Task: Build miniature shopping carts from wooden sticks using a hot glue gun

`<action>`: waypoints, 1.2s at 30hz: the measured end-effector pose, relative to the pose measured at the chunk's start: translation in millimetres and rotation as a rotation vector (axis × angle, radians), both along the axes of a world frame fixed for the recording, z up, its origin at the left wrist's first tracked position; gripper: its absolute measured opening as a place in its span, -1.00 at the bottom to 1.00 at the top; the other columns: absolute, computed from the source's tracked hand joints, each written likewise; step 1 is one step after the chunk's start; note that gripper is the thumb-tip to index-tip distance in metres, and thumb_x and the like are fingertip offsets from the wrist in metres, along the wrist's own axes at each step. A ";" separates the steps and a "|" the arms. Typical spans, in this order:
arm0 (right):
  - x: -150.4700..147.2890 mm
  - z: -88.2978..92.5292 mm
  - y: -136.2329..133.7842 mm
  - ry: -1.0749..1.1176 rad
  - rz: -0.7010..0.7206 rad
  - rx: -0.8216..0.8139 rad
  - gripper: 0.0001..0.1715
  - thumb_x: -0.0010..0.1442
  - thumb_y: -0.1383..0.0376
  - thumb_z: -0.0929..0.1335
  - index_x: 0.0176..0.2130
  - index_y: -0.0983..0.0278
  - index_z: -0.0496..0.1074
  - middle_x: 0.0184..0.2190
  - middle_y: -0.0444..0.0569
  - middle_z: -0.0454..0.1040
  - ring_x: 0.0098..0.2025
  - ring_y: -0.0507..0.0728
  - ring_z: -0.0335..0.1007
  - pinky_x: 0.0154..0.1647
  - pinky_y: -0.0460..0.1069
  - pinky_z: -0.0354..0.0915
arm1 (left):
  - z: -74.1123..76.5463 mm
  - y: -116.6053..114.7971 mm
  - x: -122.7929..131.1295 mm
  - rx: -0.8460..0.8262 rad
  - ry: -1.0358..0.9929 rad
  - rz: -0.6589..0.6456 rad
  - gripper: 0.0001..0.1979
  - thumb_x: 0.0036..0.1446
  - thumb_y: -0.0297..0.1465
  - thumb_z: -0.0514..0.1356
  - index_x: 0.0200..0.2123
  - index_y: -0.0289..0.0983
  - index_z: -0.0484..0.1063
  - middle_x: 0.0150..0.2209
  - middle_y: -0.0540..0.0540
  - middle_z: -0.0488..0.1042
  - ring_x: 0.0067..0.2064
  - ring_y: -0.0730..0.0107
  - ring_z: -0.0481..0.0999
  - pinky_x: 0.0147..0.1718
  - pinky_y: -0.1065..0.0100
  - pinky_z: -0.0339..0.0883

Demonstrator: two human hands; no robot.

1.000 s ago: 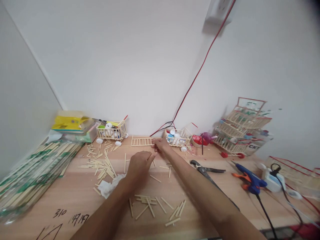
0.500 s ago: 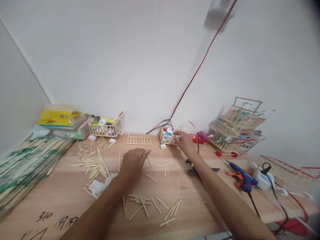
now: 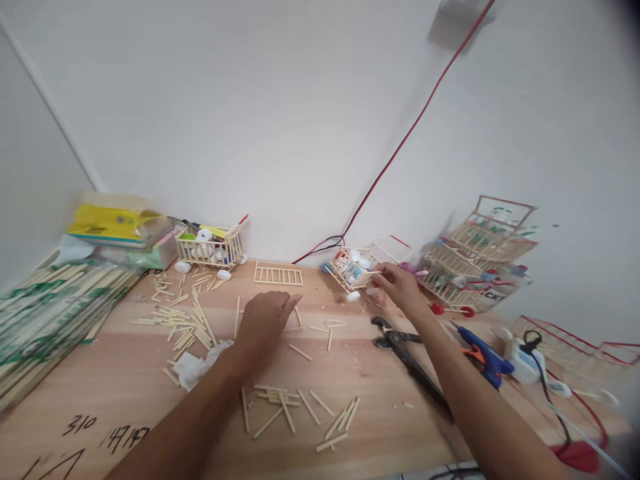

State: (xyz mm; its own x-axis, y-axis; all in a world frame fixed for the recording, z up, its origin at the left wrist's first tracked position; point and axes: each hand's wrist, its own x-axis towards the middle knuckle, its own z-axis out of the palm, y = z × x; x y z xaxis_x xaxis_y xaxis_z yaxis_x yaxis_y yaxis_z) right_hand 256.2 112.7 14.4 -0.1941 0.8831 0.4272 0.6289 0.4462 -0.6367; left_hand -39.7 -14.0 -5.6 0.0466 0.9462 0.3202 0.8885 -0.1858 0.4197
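Note:
My right hand (image 3: 397, 285) grips the edge of a small stick-built cart (image 3: 357, 263) with white and blue caps inside, and the cart is tilted up off the table near the wall. My left hand (image 3: 265, 319) rests palm down on the wooden table (image 3: 125, 393), fingers stretched toward the wall. A flat ladder-like stick panel (image 3: 278, 275) lies just beyond the left hand. Loose cut sticks (image 3: 295, 410) lie scattered below my arms.
A second stick cart (image 3: 212, 247) stands at the back left by yellow boxes (image 3: 117, 225). Bundled sticks (image 3: 45, 313) fill the left edge. Black cutters (image 3: 407, 353), a blue glue gun (image 3: 483, 357) and stacked stick baskets (image 3: 480, 260) are on the right. A red cable (image 3: 400, 143) runs down the wall.
My right hand left the ladder panel, moved right to the small cart and has tipped it up off the table. The left hand has stayed flat on the table.

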 end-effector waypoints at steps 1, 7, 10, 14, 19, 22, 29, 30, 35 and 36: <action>4.2 2.8 -1.3 0.023 0.034 -0.002 -0.83 0.12 0.20 0.35 -0.34 0.26 0.43 -0.43 -0.08 0.50 -0.36 0.13 0.46 -0.29 -0.01 0.30 | -0.1 0.0 -0.2 0.006 -0.012 -0.002 -0.58 0.35 -0.29 -0.07 -0.43 -0.29 0.47 -0.38 -0.18 0.56 -0.28 0.21 0.51 -0.25 0.27 0.19; 13.8 12.1 -14.9 0.182 0.185 -0.038 -0.79 0.14 0.15 0.39 -0.28 0.24 0.45 -0.31 -0.05 0.51 -0.32 0.11 0.47 -0.22 0.01 0.38 | -5.8 6.8 -6.2 0.109 -0.396 -0.006 -0.72 0.24 -0.28 0.05 -0.28 -0.28 0.51 -0.30 -0.13 0.60 -0.23 0.23 0.55 -0.22 0.29 0.29; 12.6 12.3 -26.0 0.210 0.227 -0.028 -0.80 0.15 0.15 0.40 -0.29 0.22 0.46 -0.25 -0.03 0.51 -0.27 0.11 0.47 -0.23 0.00 0.41 | -10.7 12.5 -9.8 0.100 -0.559 0.004 -0.74 0.14 -0.30 0.14 -0.17 -0.26 0.53 -0.22 -0.11 0.62 -0.18 0.26 0.58 -0.18 0.31 0.35; 21.9 13.9 -37.9 0.229 0.215 -0.007 -0.83 0.17 0.17 0.38 -0.30 0.23 0.45 -0.28 -0.03 0.49 -0.31 0.09 0.46 -0.29 -0.01 0.42 | -16.1 15.6 -14.1 0.118 -0.523 0.006 -0.74 0.12 -0.31 0.12 -0.21 -0.25 0.55 -0.20 -0.12 0.62 -0.18 0.25 0.57 -0.17 0.27 0.39; 54.6 23.9 -41.3 0.094 0.122 0.071 -0.85 0.14 0.22 0.37 -0.28 0.24 0.46 -0.30 -0.02 0.48 -0.32 0.11 0.45 -0.28 0.02 0.41 | -8.8 30.2 -18.0 0.124 -0.373 -0.016 -0.71 0.12 -0.35 0.10 -0.16 -0.28 0.53 -0.16 -0.15 0.60 -0.17 0.22 0.56 -0.14 0.22 0.40; 70.4 26.9 -42.7 -0.007 0.070 0.127 -0.88 0.15 0.26 0.35 -0.28 0.23 0.46 -0.30 -0.02 0.49 -0.31 0.12 0.45 -0.26 0.02 0.40 | 4.3 59.5 -9.7 0.087 -0.180 -0.080 -0.67 0.12 -0.38 0.11 -0.06 -0.28 0.50 -0.13 -0.16 0.58 -0.13 0.20 0.54 -0.09 0.21 0.37; 76.2 21.6 -49.4 -0.025 0.017 0.201 -0.91 0.18 0.33 0.34 -0.26 0.22 0.46 -0.30 -0.06 0.49 -0.35 0.08 0.42 -0.29 -0.01 0.32 | 7.0 151.6 51.6 0.042 0.071 -0.203 -0.61 0.13 -0.50 0.13 0.05 -0.26 0.44 0.02 -0.20 0.46 0.07 0.18 0.42 0.05 0.25 0.24; 75.6 21.3 -49.3 -0.012 0.008 0.215 -0.91 0.18 0.33 0.34 -0.26 0.22 0.46 -0.30 -0.06 0.49 -0.36 0.07 0.41 -0.30 -0.02 0.31 | 4.2 159.7 61.2 0.033 0.091 -0.226 -0.63 0.14 -0.50 0.13 0.02 -0.24 0.46 0.00 -0.19 0.47 0.05 0.18 0.42 0.04 0.25 0.25; 72.4 22.0 -44.1 0.002 -0.002 0.267 -0.94 0.20 0.37 0.34 -0.29 0.24 0.44 -0.31 -0.08 0.48 -0.34 0.05 0.40 -0.32 -0.06 0.27 | -9.4 174.9 93.7 0.020 0.134 -0.214 -0.71 0.14 -0.52 0.12 -0.08 -0.28 0.50 -0.12 -0.25 0.44 -0.02 0.09 0.40 -0.06 0.18 0.27; 71.6 21.9 -42.4 0.002 0.005 0.275 -0.94 0.20 0.38 0.35 -0.30 0.24 0.44 -0.33 -0.08 0.48 -0.35 0.04 0.40 -0.32 -0.06 0.27 | -11.7 175.9 96.8 0.021 0.128 -0.204 -0.74 0.13 -0.53 0.11 -0.14 -0.29 0.51 -0.13 -0.25 0.44 -0.02 0.09 0.40 -0.07 0.18 0.27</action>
